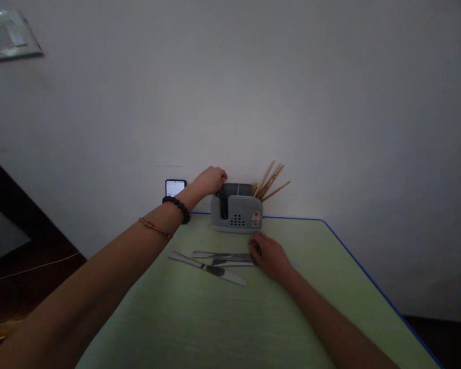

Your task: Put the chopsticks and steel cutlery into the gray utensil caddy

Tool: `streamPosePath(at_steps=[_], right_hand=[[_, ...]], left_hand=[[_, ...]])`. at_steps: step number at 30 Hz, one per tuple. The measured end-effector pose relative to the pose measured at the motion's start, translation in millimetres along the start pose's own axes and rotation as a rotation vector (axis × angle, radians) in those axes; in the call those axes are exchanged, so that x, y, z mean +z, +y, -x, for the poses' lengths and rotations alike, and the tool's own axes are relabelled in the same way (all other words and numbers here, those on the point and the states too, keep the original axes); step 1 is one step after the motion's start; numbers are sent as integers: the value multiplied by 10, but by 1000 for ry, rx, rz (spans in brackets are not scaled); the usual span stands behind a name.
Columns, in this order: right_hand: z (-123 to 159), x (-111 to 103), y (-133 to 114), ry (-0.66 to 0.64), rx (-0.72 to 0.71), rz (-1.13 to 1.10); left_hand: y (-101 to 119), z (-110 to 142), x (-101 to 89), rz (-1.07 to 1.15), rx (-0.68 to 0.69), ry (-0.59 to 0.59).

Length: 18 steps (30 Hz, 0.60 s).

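Note:
My left hand (pixel 212 179) is closed above the left compartment of a grey cutlery holder (pixel 236 215), its fingertips pinched together at the rim. Whatever they grip is hidden. Inside the holder's right compartment stand several wooden chopsticks or sticks (pixel 269 183), leaning to the right. In front of the holder lie table knives: one (pixel 225 274) slants toward me, and others (pixel 215 254) point right. My right hand (pixel 271 254) rests on the table with curled fingers, over the right ends of those knives. I cannot make out whether it grips one.
A phone (pixel 175 187) with a lit screen leans against the wall behind my left forearm. The pale green table (pixel 230 328) has a blue edge and meets the wall at the back. A framed panel (pixel 11 36) is on the wall at upper left.

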State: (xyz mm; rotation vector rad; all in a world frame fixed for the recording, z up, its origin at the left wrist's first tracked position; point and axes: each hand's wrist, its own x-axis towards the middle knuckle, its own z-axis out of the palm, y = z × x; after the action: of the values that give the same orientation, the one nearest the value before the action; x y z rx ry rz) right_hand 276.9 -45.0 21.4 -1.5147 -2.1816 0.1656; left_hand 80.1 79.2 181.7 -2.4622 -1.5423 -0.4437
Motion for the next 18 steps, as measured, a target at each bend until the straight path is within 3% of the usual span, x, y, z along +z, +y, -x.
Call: streamPosePath(at_steps=[6, 8, 10, 11, 14, 18], right_hand=[[6, -12, -8, -3, 8, -11], [9, -12, -5, 0, 10, -9], [9, -11, 0, -1, 10, -6], [8, -11, 1, -4, 10, -4], [4, -16, -4, -17, 8, 9], [1, -25, -25, -26, 16, 27]], left_hand=[[23, 62, -86, -2, 72, 74], [60, 212, -111, -29, 107, 189], [112, 460, -70, -62, 247, 383], [141, 615, -16, -58, 346, 422], [224, 1123, 269, 17, 592, 335], [296, 1608, 746, 126, 474, 195]])
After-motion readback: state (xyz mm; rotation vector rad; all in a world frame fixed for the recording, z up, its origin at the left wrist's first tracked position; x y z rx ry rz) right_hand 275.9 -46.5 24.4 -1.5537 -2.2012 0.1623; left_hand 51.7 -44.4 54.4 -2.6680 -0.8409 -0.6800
